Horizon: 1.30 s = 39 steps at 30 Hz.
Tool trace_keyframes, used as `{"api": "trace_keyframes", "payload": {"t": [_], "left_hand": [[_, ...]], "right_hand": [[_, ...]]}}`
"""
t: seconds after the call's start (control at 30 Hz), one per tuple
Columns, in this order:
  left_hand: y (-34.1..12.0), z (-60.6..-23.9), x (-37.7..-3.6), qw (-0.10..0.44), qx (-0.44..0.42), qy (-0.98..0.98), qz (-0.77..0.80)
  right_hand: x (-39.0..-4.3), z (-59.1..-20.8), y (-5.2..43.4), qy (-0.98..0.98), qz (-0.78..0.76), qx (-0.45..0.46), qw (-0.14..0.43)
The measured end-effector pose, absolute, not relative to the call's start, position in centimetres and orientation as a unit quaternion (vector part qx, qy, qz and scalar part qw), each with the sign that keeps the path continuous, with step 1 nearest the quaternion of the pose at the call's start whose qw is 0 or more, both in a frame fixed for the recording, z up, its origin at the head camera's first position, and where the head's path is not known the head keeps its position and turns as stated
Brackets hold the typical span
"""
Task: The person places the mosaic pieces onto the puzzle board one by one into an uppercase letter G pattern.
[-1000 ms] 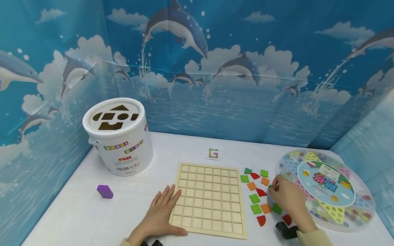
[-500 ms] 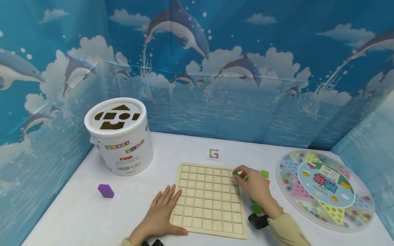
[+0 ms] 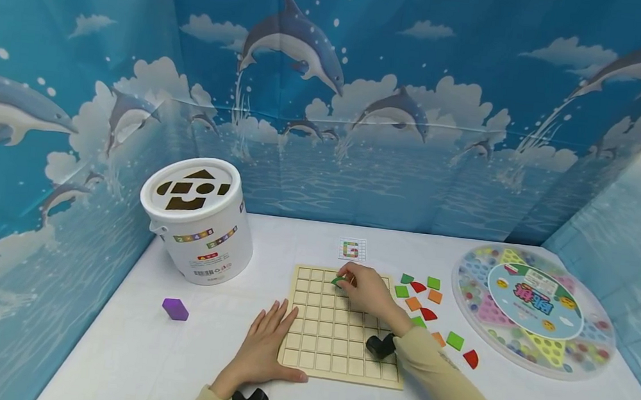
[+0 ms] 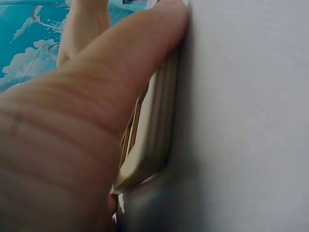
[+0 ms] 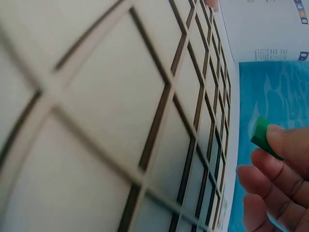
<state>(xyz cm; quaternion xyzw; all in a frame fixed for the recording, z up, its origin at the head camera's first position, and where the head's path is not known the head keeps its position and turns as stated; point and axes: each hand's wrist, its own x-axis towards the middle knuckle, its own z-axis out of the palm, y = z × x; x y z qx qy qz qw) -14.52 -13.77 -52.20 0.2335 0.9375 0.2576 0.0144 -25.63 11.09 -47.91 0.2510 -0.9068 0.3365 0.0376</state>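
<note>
- I see a green tile [image 3: 338, 281] pinched in the fingertips of the right hand [image 3: 366, 290], just above the upper rows of the wooden grid board [image 3: 323, 339]; the right wrist view shows the same tile [image 5: 263, 137] held at the fingertips [image 5: 289, 145] over the grid cells [image 5: 111, 106].
- Whether the tile touches the board I cannot tell.
- Left hand [image 3: 261, 344] lies flat, fingers straight, against the board's near left edge; the left wrist view shows the thumb [image 4: 120, 72] pressed along the board's side [image 4: 157, 135].
- Board lies on the white table [image 3: 108, 353].
- To the board's right I note loose green, orange and red tiles [image 3: 424, 297] scattered on the table.
- Beyond them sits a round Chinese checkers set [image 3: 536, 308], near the table's right edge.
- A small pattern card [image 3: 352, 249] lies just behind the board.
- White shape-sorter bucket [image 3: 199, 220] stands far left; a purple block [image 3: 175, 309] lies in front of it, well apart from the board.
</note>
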Motion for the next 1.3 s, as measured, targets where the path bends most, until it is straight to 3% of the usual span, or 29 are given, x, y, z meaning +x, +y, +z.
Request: {"api": "trace_keyframes", "payload": {"t": [0.53,0.9,1.3], "left_hand": [[-13.9,-52.6,-14.6,0.017,0.235,0.936,0.26],[-13.9,-52.5,-14.7,0.031,0.227,0.939,0.256],[-13.8,-52.3,-14.5,0.03,0.227,0.939,0.256]], "right_hand": [[-26.3,-48.0,7.1,-0.917,0.315,0.243,0.03],[-26.5,-47.9,6.8,-0.918,0.315,0.24,-0.016],[-26.8,-48.1,7.1,-0.929,0.291,0.228,-0.026]]}}
